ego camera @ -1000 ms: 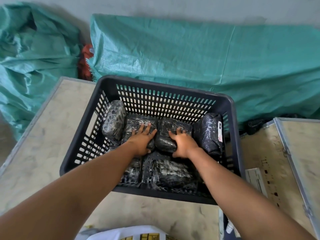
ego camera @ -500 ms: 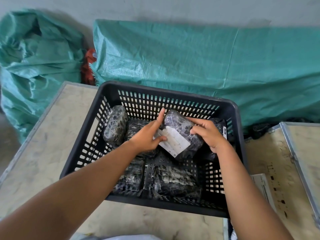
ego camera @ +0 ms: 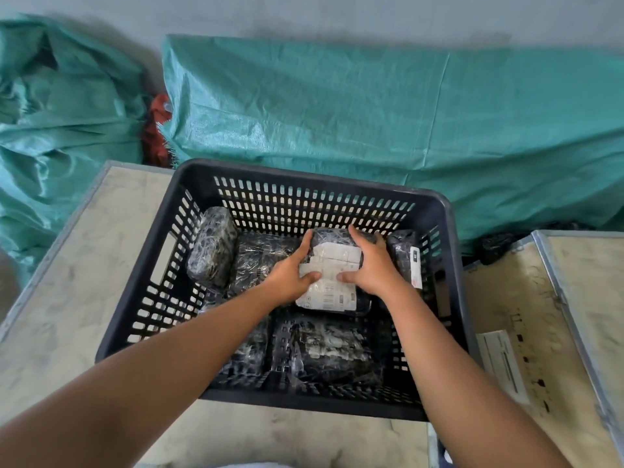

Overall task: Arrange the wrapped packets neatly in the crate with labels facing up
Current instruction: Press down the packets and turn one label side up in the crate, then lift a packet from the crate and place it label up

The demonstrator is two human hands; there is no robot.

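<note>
A dark slotted plastic crate (ego camera: 314,179) stands on a pale table and holds several black wrapped packets. One packet (ego camera: 332,265) lies in the middle of the back row with its white label turned up. My left hand (ego camera: 290,273) grips its left side and my right hand (ego camera: 373,268) grips its right side, thumbs on the label. A packet (ego camera: 211,249) stands on edge at the far left. Another (ego camera: 407,253) stands on edge at the right with its label facing sideways. More packets (ego camera: 324,346) lie flat in the front row, labels hidden.
Large green woven sacks (ego camera: 371,106) lie behind the crate against the wall, with a red bag (ego camera: 155,130) between them. The pale table (ego camera: 67,282) has metal-edged borders. A second metal-edged panel (ego camera: 540,315) with a white label sits at the right.
I lifted a packet from the back row, turned it over so its white label faces up, and lowered it back between its neighbours with both hands.
</note>
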